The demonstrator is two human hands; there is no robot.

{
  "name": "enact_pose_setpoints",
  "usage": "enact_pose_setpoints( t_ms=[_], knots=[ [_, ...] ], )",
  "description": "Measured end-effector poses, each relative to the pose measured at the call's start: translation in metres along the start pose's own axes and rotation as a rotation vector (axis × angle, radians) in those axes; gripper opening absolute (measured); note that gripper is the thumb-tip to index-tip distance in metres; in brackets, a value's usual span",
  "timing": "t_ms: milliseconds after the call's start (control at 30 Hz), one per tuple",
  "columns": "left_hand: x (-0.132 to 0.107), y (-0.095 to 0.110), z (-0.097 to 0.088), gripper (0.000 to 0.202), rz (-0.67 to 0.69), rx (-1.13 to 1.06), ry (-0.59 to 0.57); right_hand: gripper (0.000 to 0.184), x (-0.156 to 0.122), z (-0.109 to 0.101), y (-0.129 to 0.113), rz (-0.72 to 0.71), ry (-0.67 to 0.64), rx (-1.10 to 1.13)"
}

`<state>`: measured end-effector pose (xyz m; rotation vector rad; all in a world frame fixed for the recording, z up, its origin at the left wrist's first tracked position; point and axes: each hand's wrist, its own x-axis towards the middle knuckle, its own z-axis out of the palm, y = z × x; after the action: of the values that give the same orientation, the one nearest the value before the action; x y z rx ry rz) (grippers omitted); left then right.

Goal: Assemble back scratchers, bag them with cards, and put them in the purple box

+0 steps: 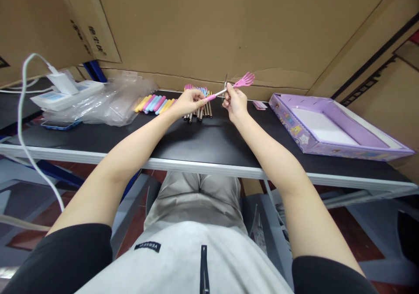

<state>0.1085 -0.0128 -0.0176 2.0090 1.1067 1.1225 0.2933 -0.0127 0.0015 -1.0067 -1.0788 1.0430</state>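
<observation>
A back scratcher (246,80) with a pink hand-shaped head, a metal rod and a pink handle is held slantwise above the table. My left hand (189,103) is closed around its handle. Near the head, my right hand (236,103) pinches the metal rod. Below and behind my left hand lies a bunch of metal rods (199,114) with pink, blue and yellow hand-shaped heads, partly hidden. To the left of that hand, a row of yellow, pink and blue handles (154,104) rests on the table.
Clear plastic bags (111,102) and a white power strip (70,94) with a charger and cable occupy the left. A purple open box (340,149) stands at right, with small pink cards (259,105) beside it. Cardboard (209,32) walls the back of the black table (216,143).
</observation>
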Motion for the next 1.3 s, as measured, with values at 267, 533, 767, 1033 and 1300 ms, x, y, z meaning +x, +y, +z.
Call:
enact_pose_setpoints(
  t_ms=[267,533,767,1033,1300],
  knots=[
    [-0.005,-0.004,0.006,0.02,0.073,0.172,-0.08,0.049,0.034,-0.037,-0.001,0.02,0.102,-0.201],
    [-0.002,-0.012,0.0,0.023,0.191,0.518,-0.1,0.026,0.047,-0.056,0.027,-0.014,0.027,-0.871],
    [0.001,-0.017,0.0,0.022,0.218,0.564,-0.068,0.045,0.035,-0.037,0.024,-0.003,-0.141,-1.439],
    [0.003,-0.025,-0.007,0.024,0.196,0.523,-0.004,0.051,0.031,-0.043,0.019,-0.071,-0.145,-1.552],
    [0.009,-0.046,-0.028,0.02,0.064,0.616,0.112,0.049,0.045,-0.072,0.018,-0.039,-0.155,-1.635]
  ],
)
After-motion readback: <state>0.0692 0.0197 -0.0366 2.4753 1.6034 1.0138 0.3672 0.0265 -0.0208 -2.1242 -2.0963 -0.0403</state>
